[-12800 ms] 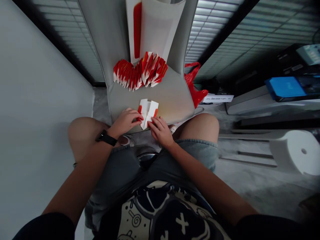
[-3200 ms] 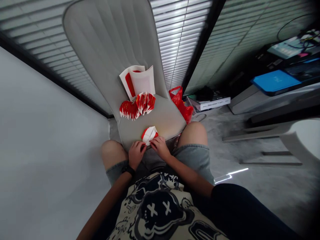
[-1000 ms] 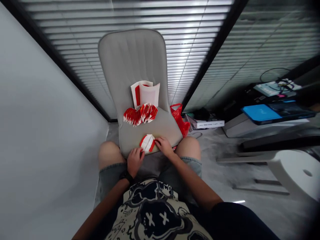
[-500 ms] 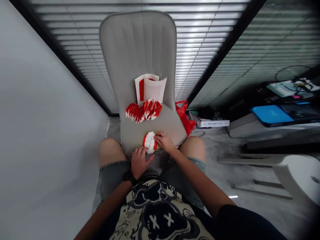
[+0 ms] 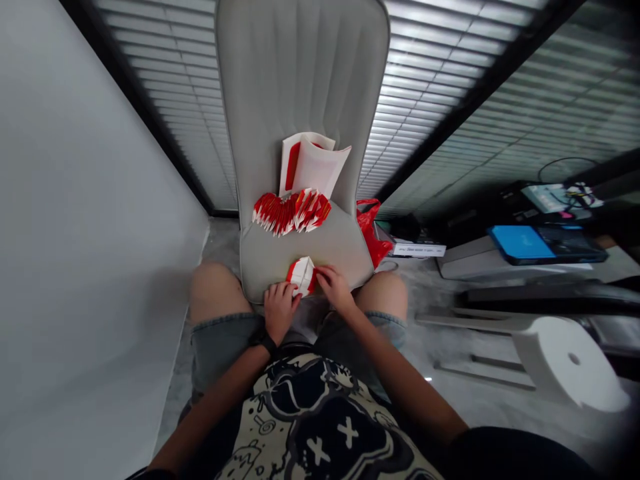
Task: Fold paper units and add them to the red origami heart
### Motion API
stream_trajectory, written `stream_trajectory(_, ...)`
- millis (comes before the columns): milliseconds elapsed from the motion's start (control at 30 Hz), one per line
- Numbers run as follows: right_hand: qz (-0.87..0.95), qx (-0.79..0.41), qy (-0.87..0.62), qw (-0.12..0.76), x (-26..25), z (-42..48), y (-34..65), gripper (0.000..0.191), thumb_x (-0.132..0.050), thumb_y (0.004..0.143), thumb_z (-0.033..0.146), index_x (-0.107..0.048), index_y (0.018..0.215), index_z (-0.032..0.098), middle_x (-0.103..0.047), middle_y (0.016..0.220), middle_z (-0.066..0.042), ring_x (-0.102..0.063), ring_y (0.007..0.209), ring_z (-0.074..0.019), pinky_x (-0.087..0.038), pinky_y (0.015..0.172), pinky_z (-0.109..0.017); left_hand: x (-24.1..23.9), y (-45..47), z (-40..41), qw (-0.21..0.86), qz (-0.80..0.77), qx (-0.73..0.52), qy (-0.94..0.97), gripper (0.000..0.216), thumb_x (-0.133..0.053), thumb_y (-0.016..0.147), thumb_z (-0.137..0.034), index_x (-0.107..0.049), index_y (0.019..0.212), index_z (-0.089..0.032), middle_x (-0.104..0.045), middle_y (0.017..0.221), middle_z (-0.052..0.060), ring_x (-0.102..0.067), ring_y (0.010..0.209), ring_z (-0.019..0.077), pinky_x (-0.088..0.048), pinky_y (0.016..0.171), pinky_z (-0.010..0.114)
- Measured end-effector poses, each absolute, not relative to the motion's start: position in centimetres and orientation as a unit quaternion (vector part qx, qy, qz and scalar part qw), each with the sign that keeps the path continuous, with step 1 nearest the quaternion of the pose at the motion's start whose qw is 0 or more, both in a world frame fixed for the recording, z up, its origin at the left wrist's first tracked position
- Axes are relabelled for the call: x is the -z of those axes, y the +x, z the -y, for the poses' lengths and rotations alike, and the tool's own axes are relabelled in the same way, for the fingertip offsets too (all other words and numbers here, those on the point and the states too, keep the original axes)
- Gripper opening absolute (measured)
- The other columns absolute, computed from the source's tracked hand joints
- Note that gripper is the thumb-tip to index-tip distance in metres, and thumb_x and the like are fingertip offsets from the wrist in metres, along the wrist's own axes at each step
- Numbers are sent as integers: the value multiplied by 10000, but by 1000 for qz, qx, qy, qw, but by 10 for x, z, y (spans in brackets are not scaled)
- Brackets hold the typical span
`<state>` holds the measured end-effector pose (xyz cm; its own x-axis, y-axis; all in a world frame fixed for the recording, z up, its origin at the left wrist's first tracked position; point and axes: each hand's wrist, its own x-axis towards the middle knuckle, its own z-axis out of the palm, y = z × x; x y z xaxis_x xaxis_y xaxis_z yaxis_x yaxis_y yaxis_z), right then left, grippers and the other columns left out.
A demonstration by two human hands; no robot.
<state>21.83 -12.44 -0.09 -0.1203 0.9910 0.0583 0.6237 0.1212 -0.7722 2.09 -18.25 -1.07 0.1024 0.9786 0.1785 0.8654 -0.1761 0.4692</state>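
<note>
A grey, padded chair with a ribbed backrest (image 5: 345, 243) carries the things. Measured from the middle of its seat, a fanned row of red-and-white folded paper pieces (image 5: 290, 215) lies toward 12 o'clock. Behind it, also toward 12, a curled white paper sheet with a red patch (image 5: 320, 167) leans on the backrest, its lower edge hidden. At 6 o'clock, near the front edge, lies a small, folded, white-and-red paper piece (image 5: 302, 272). On the grey, marbled floor (image 5: 400, 363), a white stool with a round-holed seat (image 5: 575, 363) stands toward 4 o'clock.
</note>
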Motion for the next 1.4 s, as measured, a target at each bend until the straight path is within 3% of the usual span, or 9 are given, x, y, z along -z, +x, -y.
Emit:
stream_trajectory(100, 536, -351, -674, 368, 12, 186, 219, 341, -548, 924, 405, -730, 1145, 219, -722, 1159, -120, -662, 1096, -269, -528, 997, -448, 9, 20, 184, 144, -629, -242, 724, 186, -603, 962, -317, -662, 1123, -243, -667, 1118, 100, -560, 1034, 292, -425, 856, 444)
stream_trajectory(167, 406, -463, -695, 371, 18, 221, 215, 342, -619, 865, 480, -744, 1056, 226, -752, 1044, -109, -703, 989, -283, -584, 881, -453, 6, 20, 185, 160, -630, -254, 716, 158, -599, 965, -316, -682, 1076, -242, -682, 1093, 101, -568, 1041, 293, -431, 879, 447)
stream_trajectory(300, 198, -652, -628, 375, 15, 241, 196, 390, -788, 759, 430, -709, 1084, 229, -761, 1021, -75, -736, 927, -236, -607, 779, -357, -1, 26, 184, 272, -625, -317, 660, 218, -559, 991, -372, -680, 1096, -225, -716, 1094, 90, -626, 1011, 264, -474, 904, 423)
stream_trajectory(400, 107, -692, -604, 380, 8, 219, 176, 334, -822, 747, 337, -694, 1022, 200, -762, 951, -55, -738, 864, -177, -590, 745, -277, -6, 28, 183, 381, -605, -368, 595, 314, -510, 1012, -390, -619, 1231, -193, -714, 1148, 96, -677, 921, 209, -525, 846, 354)
stream_trajectory(533, 35, -686, -605, 403, 7, 196, 156, 260, -819, 753, 344, -656, 882, 189, -748, 854, -26, -725, 792, -154, -570, 689, -243, -15, 17, 172, 380, -621, -393, 562, 362, -376, 1054, -411, -655, 1117, -189, -729, 1008, 76, -677, 834, 191, -539, 793, 329)
stream_trajectory(800, 68, -643, -629, 432, 12, 195, 163, 316, -827, 709, 422, -637, 821, 196, -728, 790, -11, -686, 706, -134, -475, 537, -197, -17, -10, 82, 263, -582, -342, 689, 279, -461, 1003, -285, -638, 1186, -172, -690, 1106, 97, -660, 976, 204, -538, 911, 361)
stream_trajectory(1033, 198, -681, -613, 349, -1, 166, 228, 285, -856, 689, 393, -687, 727, 166, -688, 631, 5, -585, 541, -87, -308, 411, -156, -1, -11, 50, 298, -442, -229, 814, 508, -419, 855, -99, -600, 1322, -182, -632, 1323, 91, -590, 1222, 208, -466, 1092, 404)
stream_trajectory(1233, 300, -661, -625, 287, -6, 131, 275, 256, -855, 716, 336, -683, 663, 154, -623, 513, 27, -495, 451, -64, -264, 395, -162, -12, -7, 56, 273, -371, -172, 871, 472, -537, 947, -293, -534, 1414, -227, -629, 1369, 82, -569, 1255, 229, -444, 1098, 426)
stream_trajectory(1400, 385, -571, -667, 285, 1, 117, 278, 191, -780, 808, 256, -673, 682, 161, -628, 537, 26, -537, 498, -91, -387, 497, -193, -12, 8, 63, 261, -413, -185, 853, 334, -565, 966, -377, -636, 1253, -222, -692, 1208, 74, -608, 1124, 229, -481, 1009, 391)
